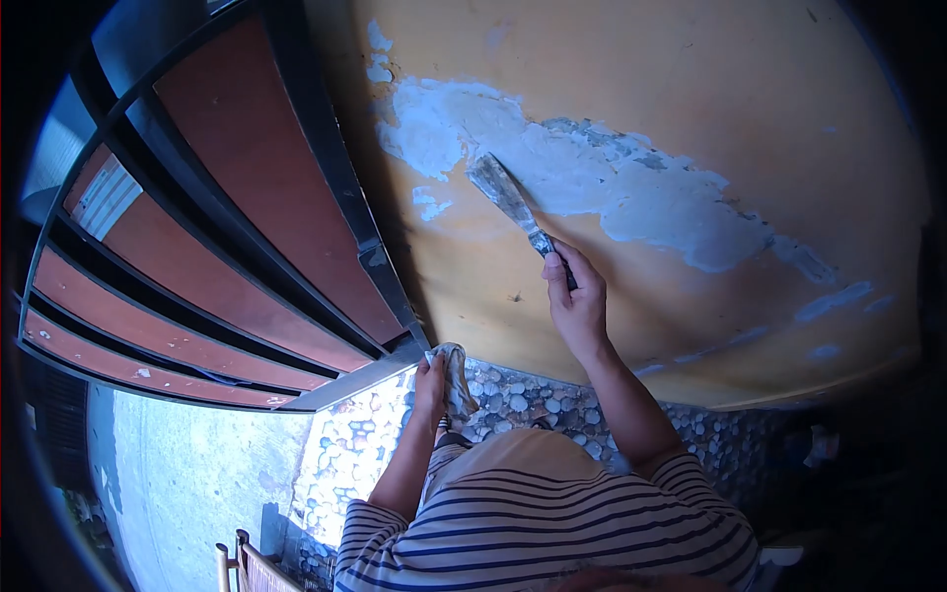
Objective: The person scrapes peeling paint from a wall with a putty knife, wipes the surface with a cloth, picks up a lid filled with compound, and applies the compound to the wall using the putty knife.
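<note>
My right hand (578, 286) is closed round the dark handle of a putty knife (508, 199). The knife's wide, smeared blade points up and left at the lower edge of a white filler patch (562, 168) on the yellow-orange wall (750, 69). A long band of this filler slants down to the right, rough and greyish along its upper edge. Low down by the corner of the metal gate, my left hand (429, 383) grips a crumpled, stained plastic bag or cloth (457, 380), which hangs beside the fingers.
A black-framed gate with reddish panels (247, 148) stands at the left, close to the wall. Below are pebbled paving (345, 444) and pale concrete (178, 474). Part of a wooden chair (258, 567) shows at the lower left. Small filler spots mark the lower wall.
</note>
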Action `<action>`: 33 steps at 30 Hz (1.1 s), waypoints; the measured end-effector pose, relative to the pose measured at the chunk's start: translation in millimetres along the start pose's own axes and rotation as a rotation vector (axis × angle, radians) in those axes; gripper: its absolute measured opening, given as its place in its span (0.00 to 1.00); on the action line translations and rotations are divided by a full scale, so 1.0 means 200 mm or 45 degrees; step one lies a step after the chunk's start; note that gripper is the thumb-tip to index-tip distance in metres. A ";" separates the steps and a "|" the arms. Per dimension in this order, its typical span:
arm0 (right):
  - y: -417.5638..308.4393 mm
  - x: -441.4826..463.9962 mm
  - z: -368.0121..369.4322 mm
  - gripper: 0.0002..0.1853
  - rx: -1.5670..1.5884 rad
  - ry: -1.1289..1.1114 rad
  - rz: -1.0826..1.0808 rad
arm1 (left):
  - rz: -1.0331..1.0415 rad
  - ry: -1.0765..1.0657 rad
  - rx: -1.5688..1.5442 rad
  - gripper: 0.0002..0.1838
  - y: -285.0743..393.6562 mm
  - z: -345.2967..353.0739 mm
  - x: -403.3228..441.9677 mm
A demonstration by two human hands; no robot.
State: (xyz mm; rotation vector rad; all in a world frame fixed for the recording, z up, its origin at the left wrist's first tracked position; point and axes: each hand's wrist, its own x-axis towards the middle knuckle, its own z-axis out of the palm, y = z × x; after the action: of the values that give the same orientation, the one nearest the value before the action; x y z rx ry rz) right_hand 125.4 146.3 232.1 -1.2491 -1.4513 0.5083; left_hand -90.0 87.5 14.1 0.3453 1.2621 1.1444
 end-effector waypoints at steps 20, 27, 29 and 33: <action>0.13 -0.05 -0.13 0.13 0.042 0.016 0.052 | 0.030 -0.028 -0.044 0.12 0.03 -0.01 0.02; -0.02 0.08 0.04 0.13 0.163 0.041 -0.005 | 0.030 0.017 -0.013 0.13 0.04 0.05 0.01; -0.05 0.07 0.04 0.13 0.113 0.061 -0.048 | 0.048 0.011 -0.023 0.13 0.02 0.03 0.04; 0.02 0.06 0.02 0.13 0.174 0.001 0.049 | 0.045 -0.002 -0.019 0.12 0.02 0.00 0.03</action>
State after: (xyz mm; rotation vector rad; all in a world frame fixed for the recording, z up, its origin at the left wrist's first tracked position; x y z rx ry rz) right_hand 125.8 158.7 232.2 -1.1704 -1.3707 0.6225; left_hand -92.1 93.8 13.4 0.3586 1.2503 1.1826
